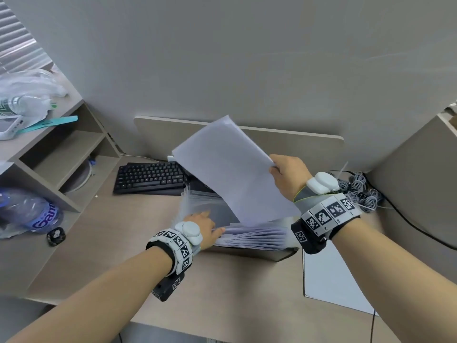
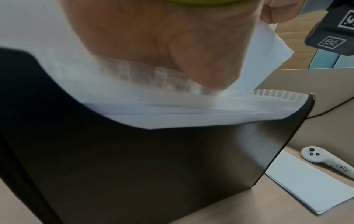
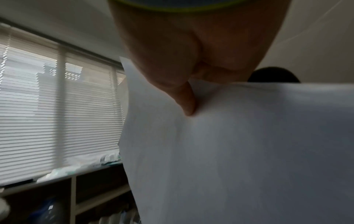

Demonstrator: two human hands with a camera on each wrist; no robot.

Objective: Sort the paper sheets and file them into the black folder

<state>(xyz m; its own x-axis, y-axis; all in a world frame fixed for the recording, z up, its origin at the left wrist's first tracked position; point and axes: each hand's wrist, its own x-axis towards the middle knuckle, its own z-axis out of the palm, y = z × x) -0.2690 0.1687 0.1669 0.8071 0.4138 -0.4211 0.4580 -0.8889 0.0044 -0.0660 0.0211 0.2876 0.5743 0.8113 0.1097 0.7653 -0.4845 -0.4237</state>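
The black folder (image 1: 259, 253) stands open on the desk, its pockets fanned and holding white sheets; its dark front wall (image 2: 153, 166) fills the left wrist view. My left hand (image 1: 205, 226) is at the folder's left top, fingers pressing the rear dividers back and thumb (image 2: 210, 81) on the front sheets. My right hand (image 1: 286, 172) pinches a white paper sheet (image 1: 230, 169) by its upper right edge, thumb (image 3: 187, 103) on its face. The sheet (image 3: 249, 151) slants down, and its lower end (image 2: 272, 53) dips into the opened pocket. A loose paper stack (image 1: 331, 280) lies right of the folder.
A black keyboard (image 1: 150, 177) lies behind the folder. Coiled grey cables (image 1: 361, 191) sit at the back right. A shelf unit (image 1: 61, 154) and a water bottle (image 1: 29, 211) stand on the left. A white controller (image 2: 325, 160) rests beside the loose stack (image 2: 306, 186).
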